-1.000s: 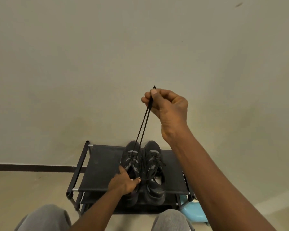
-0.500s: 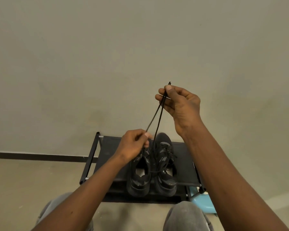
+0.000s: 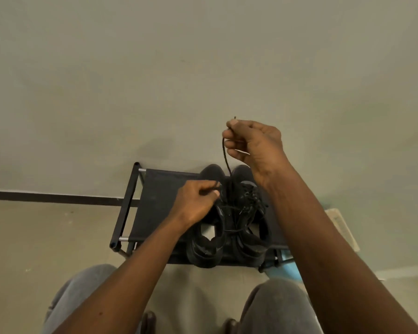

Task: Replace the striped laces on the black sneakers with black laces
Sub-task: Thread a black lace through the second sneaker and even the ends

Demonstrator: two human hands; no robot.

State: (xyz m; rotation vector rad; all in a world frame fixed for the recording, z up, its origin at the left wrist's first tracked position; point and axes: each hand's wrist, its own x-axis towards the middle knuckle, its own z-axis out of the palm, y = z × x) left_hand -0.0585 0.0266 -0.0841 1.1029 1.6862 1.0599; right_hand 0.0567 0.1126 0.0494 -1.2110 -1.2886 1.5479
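Two black sneakers stand side by side on a black shoe rack [image 3: 155, 201], toes toward the wall: the left sneaker [image 3: 206, 247] and the right sneaker [image 3: 250, 237]. A black lace [image 3: 226, 157] rises from the shoes to my right hand [image 3: 253, 143], which pinches its upper end above the toes. My left hand [image 3: 196, 201] is lower, over the left sneaker's tongue, fingers curled round the other strand of the lace. Loose black lace lies across the right sneaker's eyelets. No striped lace shows.
The rack stands against a plain beige wall with a dark baseboard [image 3: 58, 197]. A light blue object [image 3: 287, 273] sits at the rack's right front corner, a pale ribbed item [image 3: 340, 225] further right. My grey-trousered knees [image 3: 82, 297] fill the bottom.
My left hand rose from the left sneaker's side and took one strand, then drew it down to the tongue. My right hand now holds a single strand, which hangs slacker.
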